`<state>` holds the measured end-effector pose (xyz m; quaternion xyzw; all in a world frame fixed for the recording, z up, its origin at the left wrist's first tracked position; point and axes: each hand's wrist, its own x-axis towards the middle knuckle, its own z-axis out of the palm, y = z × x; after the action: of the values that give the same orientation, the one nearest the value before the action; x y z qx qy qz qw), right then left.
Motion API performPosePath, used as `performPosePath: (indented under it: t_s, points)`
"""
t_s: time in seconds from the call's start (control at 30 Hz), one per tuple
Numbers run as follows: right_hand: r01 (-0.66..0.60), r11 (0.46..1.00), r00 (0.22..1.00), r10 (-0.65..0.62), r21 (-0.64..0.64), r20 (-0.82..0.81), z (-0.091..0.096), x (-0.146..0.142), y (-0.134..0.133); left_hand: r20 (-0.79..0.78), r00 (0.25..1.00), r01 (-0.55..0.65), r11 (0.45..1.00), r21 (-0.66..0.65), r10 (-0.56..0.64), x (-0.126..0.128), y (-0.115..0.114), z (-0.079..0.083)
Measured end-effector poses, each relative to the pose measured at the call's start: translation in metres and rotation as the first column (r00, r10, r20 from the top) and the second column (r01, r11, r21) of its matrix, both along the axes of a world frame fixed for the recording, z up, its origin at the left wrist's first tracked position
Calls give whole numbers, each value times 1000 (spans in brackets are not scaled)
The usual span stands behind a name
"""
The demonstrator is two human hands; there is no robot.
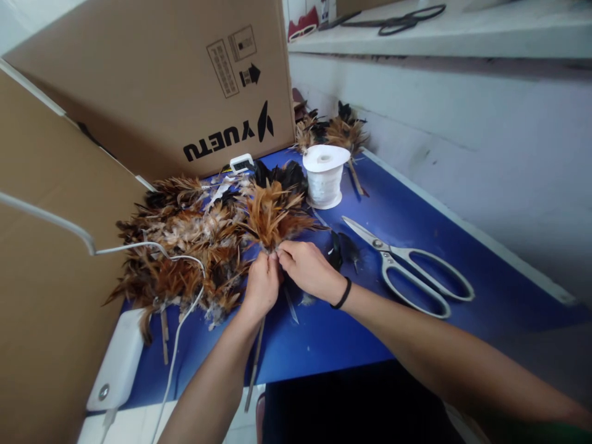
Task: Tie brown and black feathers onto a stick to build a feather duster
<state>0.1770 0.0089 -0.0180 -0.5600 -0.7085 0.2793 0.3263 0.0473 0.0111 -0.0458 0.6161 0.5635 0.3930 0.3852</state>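
Both halves of my grip meet at the base of a feather bunch, near the middle of the blue surface. My left grip is curled around that base, thumb on top, with the brown and black plumes fanning out away from me. My right grip has thumb and fingers pressed together at the same spot; whether feather or strip lies between the tips, I cannot tell. Below my left wrist a thin stick slants down past the near edge of the surface, and a narrow pale strip shows just under my hands. Left of the bunch lies a broad pile of feathers, brown, black and pale, with a white cable running across it. Near the surface's left corner sits a white device. Just beyond my right grip are loose dark feathers, and farther right the scissors lie with their handles apart. Behind the bunch, to the right, a white spool stands upright, with more feather bunches past it. At the back rises a large cardboard box, its lettering upside down
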Motion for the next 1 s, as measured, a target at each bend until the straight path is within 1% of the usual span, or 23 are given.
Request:
performPosePath:
  t_s: [0.07, 0.13, 0.2, 0.27, 0.33, 0.47, 0.57, 0.7, 0.77, 0.87, 0.93, 1.0]
  points:
    - [2, 999, 1000, -3, 34, 8, -2, 2, 2, 189, 981, 52, 992, -118, -29, 1, 0, 1]
    - [29, 998, 1000, -29, 55, -7, -2, 4, 4, 358, 933, 127, 967, -220, -41, 3, 0, 4]
    - [49, 996, 998, -45, 70, -52, -3, 5, 7, 460, 887, 190, 945, -265, -50, 4, -1, 9]
    - [57, 997, 990, -48, 60, -135, -5, 6, 9, 514, 856, 221, 936, -272, -53, 4, -1, 14]
    - [77, 997, 965, -67, 27, -252, -8, 5, 12, 539, 841, 231, 935, -269, -52, 3, -2, 18]
    - [112, 993, 882, -121, -46, -456, -14, 3, 15, 552, 831, 252, 928, -275, -62, 1, -4, 21]
    - [97, 991, 828, -134, -95, -545, -16, 0, 15, 545, 835, 266, 921, -285, -72, -1, -4, 19]
    - [67, 988, 776, -137, -137, -616, -17, -2, 15, 526, 847, 276, 910, -310, -78, -3, -2, 16]
    - [46, 991, 776, -112, -122, -620, -18, -3, 15, 529, 845, 283, 902, -326, -75, -4, 0, 15]
    - [6, 999, 821, -24, -33, -570, -18, -3, 14, 552, 832, 294, 889, -350, -57, -6, 2, 17]
    - [-29, 999, 847, 44, 36, -530, -16, -2, 13, 578, 815, 303, 883, -360, -43, -10, 3, 22]
    - [-51, 996, 862, 79, 69, -501, -13, -1, 11, 617, 786, 314, 879, -359, -29, -15, 4, 29]
